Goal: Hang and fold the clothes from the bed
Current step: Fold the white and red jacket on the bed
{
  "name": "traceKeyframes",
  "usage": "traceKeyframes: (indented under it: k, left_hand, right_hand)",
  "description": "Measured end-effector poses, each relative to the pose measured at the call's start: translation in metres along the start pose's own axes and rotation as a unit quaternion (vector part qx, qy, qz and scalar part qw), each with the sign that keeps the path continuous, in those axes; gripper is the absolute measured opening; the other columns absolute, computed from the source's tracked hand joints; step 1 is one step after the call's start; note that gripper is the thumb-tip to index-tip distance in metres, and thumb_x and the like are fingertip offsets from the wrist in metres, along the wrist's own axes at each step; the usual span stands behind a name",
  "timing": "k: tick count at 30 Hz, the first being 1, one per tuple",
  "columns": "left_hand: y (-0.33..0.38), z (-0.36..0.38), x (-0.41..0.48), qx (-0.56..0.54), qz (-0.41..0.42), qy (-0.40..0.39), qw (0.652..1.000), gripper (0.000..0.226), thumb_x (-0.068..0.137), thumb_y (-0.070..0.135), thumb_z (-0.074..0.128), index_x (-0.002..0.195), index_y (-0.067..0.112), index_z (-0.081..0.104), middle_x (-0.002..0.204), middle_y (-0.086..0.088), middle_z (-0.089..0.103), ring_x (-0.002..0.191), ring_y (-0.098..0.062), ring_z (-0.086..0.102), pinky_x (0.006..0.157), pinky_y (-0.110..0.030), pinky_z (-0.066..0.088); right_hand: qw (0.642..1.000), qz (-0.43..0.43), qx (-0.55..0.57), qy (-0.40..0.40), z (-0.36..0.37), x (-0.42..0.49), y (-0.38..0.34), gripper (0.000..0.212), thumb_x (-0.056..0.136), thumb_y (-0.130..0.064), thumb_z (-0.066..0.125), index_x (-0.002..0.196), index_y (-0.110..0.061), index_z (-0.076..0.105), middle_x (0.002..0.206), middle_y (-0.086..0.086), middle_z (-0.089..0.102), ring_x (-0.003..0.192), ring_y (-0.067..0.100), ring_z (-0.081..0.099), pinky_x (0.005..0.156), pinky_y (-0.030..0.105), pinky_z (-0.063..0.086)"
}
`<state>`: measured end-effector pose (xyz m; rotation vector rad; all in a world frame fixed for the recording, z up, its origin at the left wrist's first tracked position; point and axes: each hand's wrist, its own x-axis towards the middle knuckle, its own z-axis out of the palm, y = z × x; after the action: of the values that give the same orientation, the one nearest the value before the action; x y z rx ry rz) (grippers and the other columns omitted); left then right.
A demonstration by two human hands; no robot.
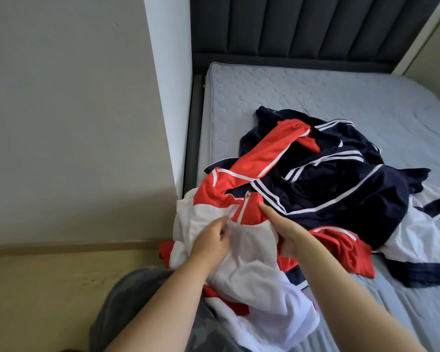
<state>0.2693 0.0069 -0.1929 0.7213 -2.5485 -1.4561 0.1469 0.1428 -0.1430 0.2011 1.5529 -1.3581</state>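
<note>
Head cam. Jacket (252, 270) (white/red, navy trim) sits at near-left corner of bed (302, 92), front up. Its lower part hangs off the bed edge toward the person's grey trousers (137, 301). Zip (243, 208) runs down through the red chest area, pull at top. Can't tell if it's done up. Red sleeve w/ white piping runs up-right from the jacket onto the pile (341, 189).

L hand (210, 240): on the white panel just left of the zip, fingers (224, 233) curled together, pinching the white cloth.

R hand (288, 235): just right of the zip, grips the jacket's other front. One digit lies straight on top of the red panel, the rest go under the cloth, hidden. Zip is between the two hands.

Pile: navy items w/ white stripes, mid-bed, behind + right of the jacket and touching it. Can't separate individual pcs. Red item (346, 250) w/ white stripe lies just right of the R wrist, at the pile's near edge. White item (422, 232) w/ navy trim sticks out at the pile's right side, flat on the mattress.

Bed: grey-blue quilted mattress, dark padded headboard (302, 26) at the far end. Wall (69, 110) on the left, w/ a white corner close to the bed's left side. Beige floor (48, 280) bottom-left.
</note>
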Motion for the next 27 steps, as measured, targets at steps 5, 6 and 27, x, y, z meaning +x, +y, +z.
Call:
traceKeyframes:
  k: [5,6,27]
  left_hand:
    - [0.000,0.002,0.002,0.024,0.002,-0.027,0.999,0.047,0.097,0.019,0.046,0.143,0.024,0.041,0.140,0.003,0.051,0.127,-0.016,0.049,0.108,-0.032,0.039]
    - [0.000,0.003,0.002,0.022,0.005,-0.032,0.999,0.047,0.097,0.019,0.046,0.143,0.024,0.041,0.141,0.003,0.050,0.128,-0.016,0.049,0.108,-0.033,0.038]
    - [0.017,-0.008,0.004,-0.107,0.027,0.047,0.993,0.086,0.088,0.002,0.061,0.143,0.046,0.011,0.146,0.008,0.035,0.138,-0.012,0.033,0.113,-0.035,0.032]
  right_hand:
    - [0.999,0.033,-0.036,0.011,-0.008,0.003,0.004,0.053,0.069,-0.052,0.077,0.097,-0.008,0.073,0.098,0.013,0.073,0.082,0.026,0.072,0.065,0.032,0.058]
    - [0.999,0.025,-0.044,0.010,-0.009,0.003,0.004,0.049,0.071,-0.044,0.078,0.102,-0.007,0.071,0.098,0.014,0.073,0.083,0.026,0.072,0.067,0.033,0.058]
    - [0.938,-0.269,-0.175,-0.128,-0.016,-0.019,0.004,0.044,0.081,0.024,0.046,0.086,-0.012,0.072,0.083,0.008,0.071,0.080,0.019,0.067,0.075,0.032,0.055]
